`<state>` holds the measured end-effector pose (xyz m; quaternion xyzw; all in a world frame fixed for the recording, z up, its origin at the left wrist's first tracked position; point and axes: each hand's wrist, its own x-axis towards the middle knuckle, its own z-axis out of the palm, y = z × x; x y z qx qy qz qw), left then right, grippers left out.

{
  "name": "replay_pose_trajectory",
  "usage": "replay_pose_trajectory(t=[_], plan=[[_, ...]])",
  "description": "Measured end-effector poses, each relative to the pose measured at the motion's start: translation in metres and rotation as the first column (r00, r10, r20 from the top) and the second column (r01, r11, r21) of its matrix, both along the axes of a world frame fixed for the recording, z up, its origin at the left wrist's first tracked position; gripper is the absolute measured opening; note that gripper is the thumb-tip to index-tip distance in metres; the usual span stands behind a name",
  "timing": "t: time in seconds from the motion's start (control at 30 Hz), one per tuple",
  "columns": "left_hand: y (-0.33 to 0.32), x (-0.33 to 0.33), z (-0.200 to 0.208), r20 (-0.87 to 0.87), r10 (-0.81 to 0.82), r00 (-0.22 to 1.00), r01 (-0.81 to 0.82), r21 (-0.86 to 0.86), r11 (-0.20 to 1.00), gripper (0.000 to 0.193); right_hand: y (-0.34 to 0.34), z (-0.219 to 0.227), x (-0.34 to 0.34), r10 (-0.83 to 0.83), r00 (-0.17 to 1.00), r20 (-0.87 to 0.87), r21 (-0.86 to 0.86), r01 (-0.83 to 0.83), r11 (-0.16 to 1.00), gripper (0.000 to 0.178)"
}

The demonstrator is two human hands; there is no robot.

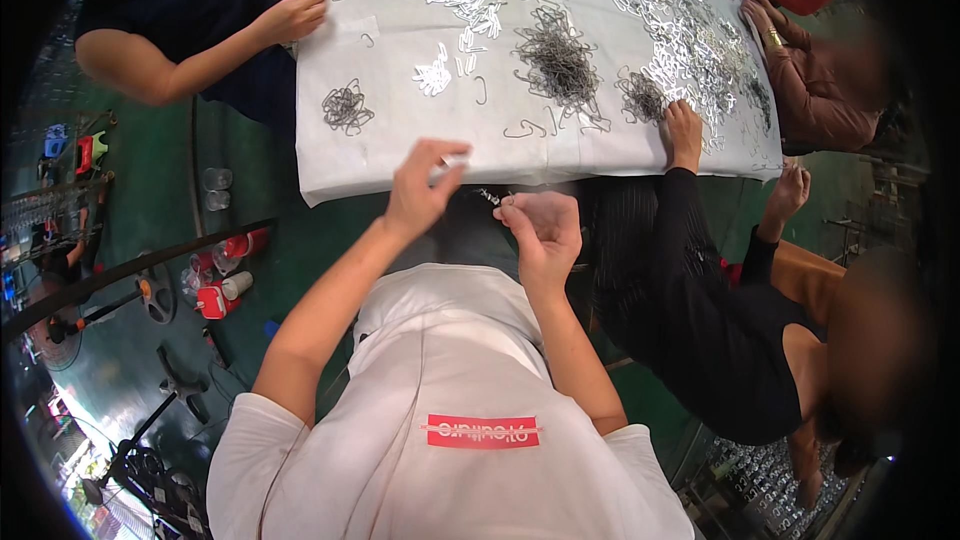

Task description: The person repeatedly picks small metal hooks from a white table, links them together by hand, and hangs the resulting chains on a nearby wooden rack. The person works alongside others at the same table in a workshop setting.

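Note:
My left hand is raised at the table's near edge, slightly blurred. Its thumb and fingers close on what looks like a small white metal piece. Just to the right, my right hand pinches a thin wire hook between thumb and forefinger. A small shiny silver part sticks out leftward from that pinch. The two hands are apart. Beyond them on the white-covered table lie a small heap of white metal pieces, a single wire hook and a dark pile of wire hooks.
Another wire pile is at the table's left. Larger heaps of shiny pieces spread to the right. A co-worker's hand rests beside a hook pile; another co-worker's hand is at far left. Red containers stand on the floor.

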<state>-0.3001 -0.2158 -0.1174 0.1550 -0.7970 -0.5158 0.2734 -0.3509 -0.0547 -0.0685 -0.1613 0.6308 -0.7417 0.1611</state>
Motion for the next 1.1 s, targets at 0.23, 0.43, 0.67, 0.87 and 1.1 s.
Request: replay_pose_trajectory(t=[0.23,0.43,0.67,0.87,1.1], plan=[[-0.08,-0.085,-0.058,0.234,0.259,0.937,-0.144,-0.418,0.897,0.017,0.006,-0.007,-0.001,0.077,0.995,-0.06,0.066,-0.073,0.995,0.022],[-0.082,-0.104,-0.069,0.402,0.252,0.88,0.039,-0.59,0.806,0.016,0.005,-0.011,-0.001,0.105,0.988,-0.109,0.109,-0.093,0.99,0.021],[-0.083,-0.096,-0.073,0.462,0.284,0.84,0.061,-0.6,0.797,0.015,0.004,-0.011,0.005,0.103,0.988,-0.112,0.1,-0.092,0.991,0.02],[-0.087,-0.087,-0.077,0.367,0.303,0.88,0.016,-0.659,0.752,0.014,0.004,-0.011,0.012,0.084,0.987,-0.134,0.11,-0.07,0.992,0.019],[-0.093,-0.083,-0.077,0.359,0.297,0.885,0.038,-0.692,0.721,0.011,0.006,-0.013,0.017,0.066,0.987,-0.143,0.11,-0.051,0.993,0.019]])
